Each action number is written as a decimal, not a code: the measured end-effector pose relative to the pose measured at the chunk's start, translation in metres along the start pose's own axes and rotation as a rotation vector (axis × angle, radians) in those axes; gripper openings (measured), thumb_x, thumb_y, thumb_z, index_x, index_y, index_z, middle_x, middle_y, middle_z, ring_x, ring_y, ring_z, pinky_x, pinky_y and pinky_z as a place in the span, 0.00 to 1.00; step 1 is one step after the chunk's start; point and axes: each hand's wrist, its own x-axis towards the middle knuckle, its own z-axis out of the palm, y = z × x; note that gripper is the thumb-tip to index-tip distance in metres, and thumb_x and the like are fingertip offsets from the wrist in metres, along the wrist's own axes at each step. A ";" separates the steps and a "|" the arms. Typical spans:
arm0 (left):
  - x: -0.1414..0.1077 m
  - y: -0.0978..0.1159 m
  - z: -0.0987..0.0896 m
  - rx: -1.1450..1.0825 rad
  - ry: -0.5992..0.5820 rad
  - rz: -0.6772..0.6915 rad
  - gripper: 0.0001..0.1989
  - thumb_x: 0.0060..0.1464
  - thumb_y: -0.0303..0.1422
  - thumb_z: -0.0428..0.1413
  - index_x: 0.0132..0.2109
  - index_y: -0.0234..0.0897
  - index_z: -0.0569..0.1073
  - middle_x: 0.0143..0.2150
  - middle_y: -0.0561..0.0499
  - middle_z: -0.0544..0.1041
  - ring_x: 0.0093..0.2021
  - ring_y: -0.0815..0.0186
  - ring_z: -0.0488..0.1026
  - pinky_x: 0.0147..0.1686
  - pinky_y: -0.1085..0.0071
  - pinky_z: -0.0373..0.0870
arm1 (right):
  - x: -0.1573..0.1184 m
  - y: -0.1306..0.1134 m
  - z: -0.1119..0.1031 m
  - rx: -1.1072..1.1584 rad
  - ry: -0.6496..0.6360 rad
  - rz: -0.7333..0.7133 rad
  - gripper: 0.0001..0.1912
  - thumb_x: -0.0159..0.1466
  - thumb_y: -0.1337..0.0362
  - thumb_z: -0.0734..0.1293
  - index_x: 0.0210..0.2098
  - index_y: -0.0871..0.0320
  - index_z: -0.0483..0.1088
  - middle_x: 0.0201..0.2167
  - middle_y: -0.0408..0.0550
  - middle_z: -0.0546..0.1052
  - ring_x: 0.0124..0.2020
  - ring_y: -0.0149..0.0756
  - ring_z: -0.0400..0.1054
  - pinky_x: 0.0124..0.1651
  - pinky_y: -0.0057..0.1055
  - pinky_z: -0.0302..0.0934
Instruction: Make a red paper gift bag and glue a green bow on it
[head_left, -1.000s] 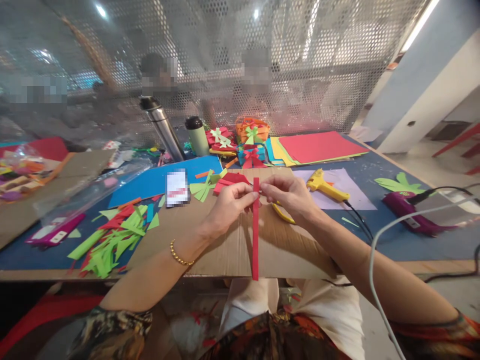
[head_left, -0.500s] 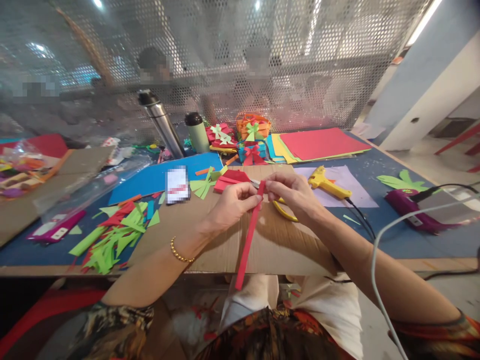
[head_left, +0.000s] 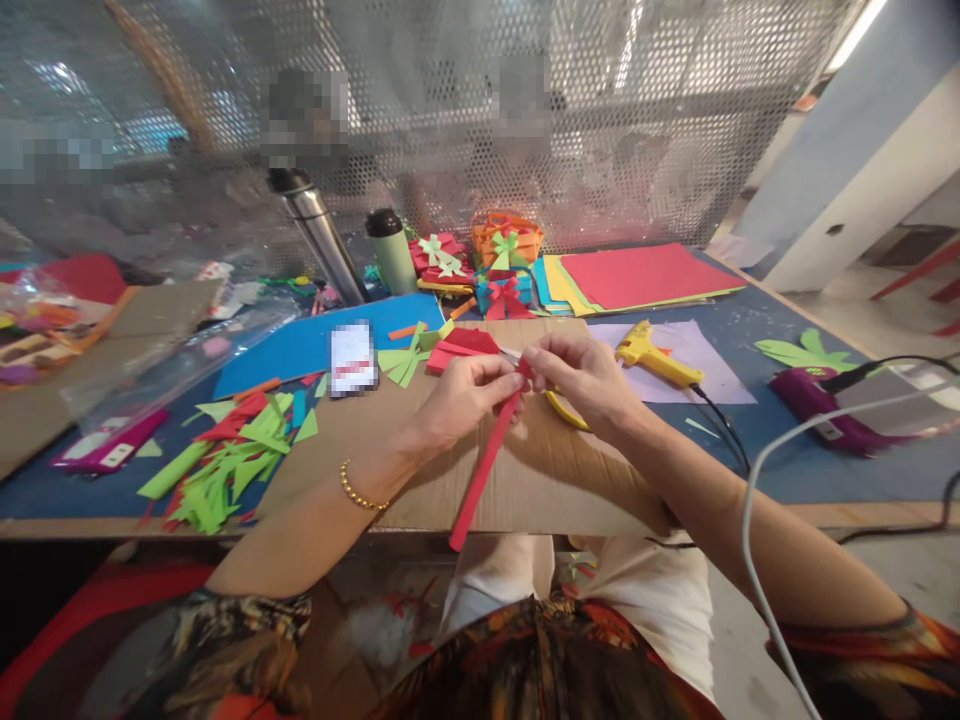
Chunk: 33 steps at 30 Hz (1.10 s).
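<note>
A long red paper strip (head_left: 484,478) hangs slanting down toward the table's front edge. Its upper end is pinched between the thumb and fingers of my left hand (head_left: 474,393). My right hand (head_left: 574,372) is closed on the same end, fingertips nearly meeting the left ones. Just behind the hands lie scissors with yellow handles (head_left: 566,411), partly covered by my right hand. A folded red paper piece (head_left: 463,350) rests on the cardboard sheet (head_left: 420,485) beyond my left hand.
Green paper scraps (head_left: 244,455) lie to the left, near a phone (head_left: 352,358). At the right are a yellow glue gun (head_left: 656,357) on lilac paper and a purple power strip (head_left: 814,410) with cables. Bottles (head_left: 391,252), small paper baskets (head_left: 504,290) and coloured sheets (head_left: 652,275) line the back.
The red strip's lower end has swung left and up, and its top end now looks bent between my fingers. My hands have drawn slightly closer; the view has shifted a little.
</note>
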 end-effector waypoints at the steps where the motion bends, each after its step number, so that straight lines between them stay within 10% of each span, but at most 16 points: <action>1: 0.001 0.000 0.000 -0.004 0.010 0.018 0.18 0.52 0.45 0.70 0.32 0.33 0.77 0.26 0.50 0.78 0.26 0.68 0.74 0.29 0.72 0.73 | -0.001 0.000 0.001 0.009 -0.018 0.006 0.20 0.60 0.47 0.70 0.25 0.56 0.70 0.21 0.42 0.71 0.26 0.31 0.64 0.32 0.32 0.55; 13: 0.003 -0.006 -0.005 -0.032 -0.046 -0.072 0.12 0.54 0.36 0.69 0.33 0.32 0.78 0.28 0.47 0.81 0.26 0.65 0.78 0.26 0.71 0.75 | 0.001 0.005 0.002 0.103 0.168 0.051 0.20 0.55 0.50 0.74 0.21 0.54 0.65 0.17 0.38 0.67 0.22 0.27 0.57 0.28 0.30 0.50; 33: 0.005 -0.002 -0.007 -0.029 -0.051 -0.092 0.15 0.50 0.38 0.73 0.30 0.33 0.79 0.27 0.47 0.82 0.26 0.67 0.79 0.30 0.71 0.80 | -0.002 0.005 0.001 0.088 0.082 0.025 0.28 0.57 0.36 0.73 0.24 0.55 0.68 0.18 0.39 0.67 0.21 0.27 0.58 0.27 0.30 0.51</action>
